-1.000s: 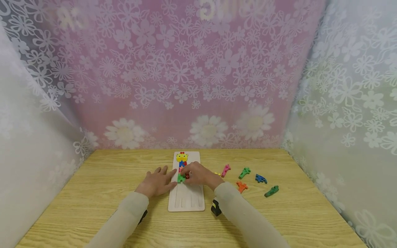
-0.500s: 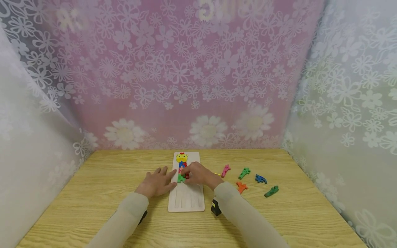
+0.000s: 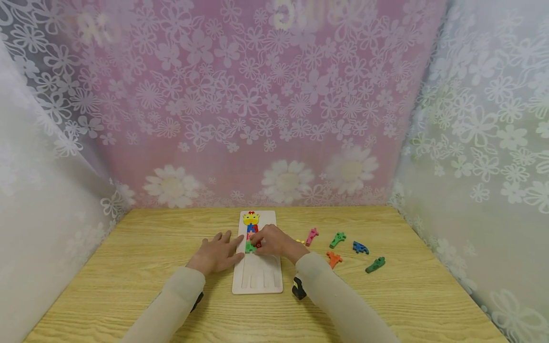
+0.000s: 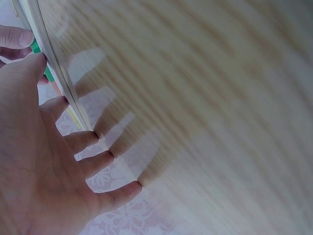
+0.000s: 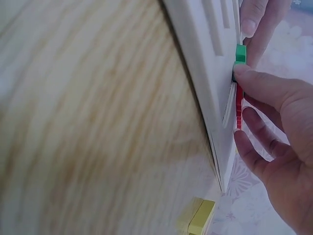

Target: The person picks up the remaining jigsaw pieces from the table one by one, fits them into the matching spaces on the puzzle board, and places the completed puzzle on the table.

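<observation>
A pale wooden puzzle board (image 3: pixel 259 267) lies on the table with a yellow giraffe head (image 3: pixel 251 218) at its top. Below the head sit a blue piece (image 3: pixel 250 228), red pieces (image 3: pixel 258 244) and a pink piece, partly hidden. My right hand (image 3: pixel 276 240) bends over the board, its thumb and forefinger pinching a green puzzle piece (image 3: pixel 249 247). From the right wrist, the thumb is seen against the green piece (image 5: pixel 240 53), beside a red edge. My left hand (image 3: pixel 217 252) lies with fingers spread on the table, its thumb and forefinger at the board's left edge.
Loose pieces lie right of the board: pink (image 3: pixel 312 236), light green (image 3: pixel 338 239), blue (image 3: pixel 360 247), orange (image 3: pixel 334 259) and dark green (image 3: pixel 375 265). A yellow piece (image 5: pixel 201 217) is partly hidden behind my right wrist in the head view. Flowered curtains enclose the wooden table (image 3: pixel 171 228).
My right fingers shift only slightly over the green and red pieces. The left hand stays in place, and the loose pieces have not moved.
</observation>
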